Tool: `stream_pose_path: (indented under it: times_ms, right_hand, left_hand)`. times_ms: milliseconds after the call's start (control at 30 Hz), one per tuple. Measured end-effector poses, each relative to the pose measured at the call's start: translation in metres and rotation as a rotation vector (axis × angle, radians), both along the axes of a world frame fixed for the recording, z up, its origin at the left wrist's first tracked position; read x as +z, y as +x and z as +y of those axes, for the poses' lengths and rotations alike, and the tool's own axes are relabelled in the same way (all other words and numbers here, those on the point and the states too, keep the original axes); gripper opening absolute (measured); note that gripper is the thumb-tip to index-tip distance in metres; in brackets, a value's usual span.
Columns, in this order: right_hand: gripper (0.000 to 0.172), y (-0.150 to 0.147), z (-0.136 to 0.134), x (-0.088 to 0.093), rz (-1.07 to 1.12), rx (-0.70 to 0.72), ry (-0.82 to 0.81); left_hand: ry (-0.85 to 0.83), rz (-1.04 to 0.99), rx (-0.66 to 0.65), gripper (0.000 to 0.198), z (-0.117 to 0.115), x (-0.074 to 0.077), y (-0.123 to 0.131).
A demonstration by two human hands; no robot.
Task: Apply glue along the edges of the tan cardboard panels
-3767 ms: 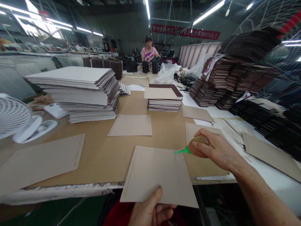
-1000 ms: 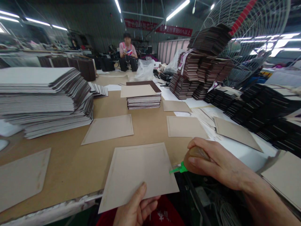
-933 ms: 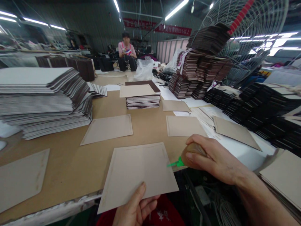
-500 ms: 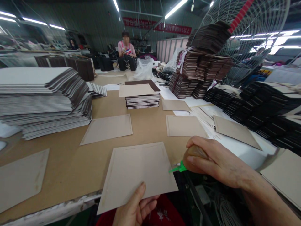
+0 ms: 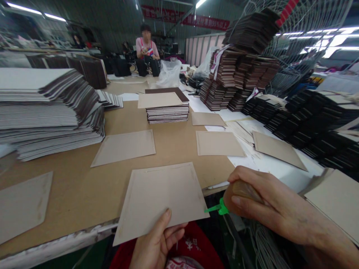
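My left hand (image 5: pixel 159 239) holds a beige card panel (image 5: pixel 162 198) by its near edge, thumb on top and fingers beneath. The panel extends over the table's front edge, with a thin glue-like line along its borders. My right hand (image 5: pixel 260 201) is closed around a brown bottle (image 5: pixel 242 192) with a green nozzle (image 5: pixel 221 207). The nozzle's tip is at the panel's lower right corner. Similar panels lie on the brown table (image 5: pixel 174 144): one at left (image 5: pixel 25 205), one behind (image 5: pixel 126 147) and one at right (image 5: pixel 220 143).
A tall stack of pale sheets (image 5: pixel 50 112) stands at left, a smaller stack (image 5: pixel 167 113) at the back middle. Brown bundles (image 5: pixel 235 74) and black bundles (image 5: pixel 305 123) fill the right, near a wire fan guard (image 5: pixel 305 41). A person (image 5: pixel 146 50) sits beyond the table.
The green tip has moved down along the panel's right edge to its lower corner, with my right hand. My left hand keeps its hold. The view has shifted slightly.
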State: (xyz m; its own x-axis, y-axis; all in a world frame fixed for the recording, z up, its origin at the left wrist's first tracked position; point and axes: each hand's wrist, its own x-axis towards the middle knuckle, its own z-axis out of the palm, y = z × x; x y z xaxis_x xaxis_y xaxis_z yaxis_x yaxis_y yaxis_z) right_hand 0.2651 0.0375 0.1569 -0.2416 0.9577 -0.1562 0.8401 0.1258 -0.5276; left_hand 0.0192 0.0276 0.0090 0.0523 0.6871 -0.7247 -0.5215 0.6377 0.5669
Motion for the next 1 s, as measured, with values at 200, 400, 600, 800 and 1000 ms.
stream_pose_path:
  times_ms: [200, 400, 600, 800, 1000]
  right_hand:
    - [0.016, 0.001, 0.002, -0.001, -0.017, -0.017, 0.036]
    - [0.017, 0.004, -0.003, -0.002, 0.034, 0.004, 0.008]
    - [0.015, 0.004, -0.004, -0.002, 0.021, -0.004, 0.001]
    - [0.014, 0.007, -0.008, -0.002, 0.076, -0.021, -0.005]
    - [0.012, 0.008, -0.01, -0.007, 0.149, -0.074, -0.005]
  left_hand:
    - [0.009, -0.003, -0.005, 0.03, 0.0, 0.0, -0.001]
    - [0.002, 0.004, 0.007, 0.034, 0.002, 0.002, 0.0]
    - [0.013, 0.034, -0.014, 0.032, 0.002, 0.003, -0.002]
    - [0.008, 0.02, -0.017, 0.029, 0.003, 0.008, 0.0]
    - [-0.094, 0.048, 0.031, 0.03, 0.004, 0.012, 0.003]
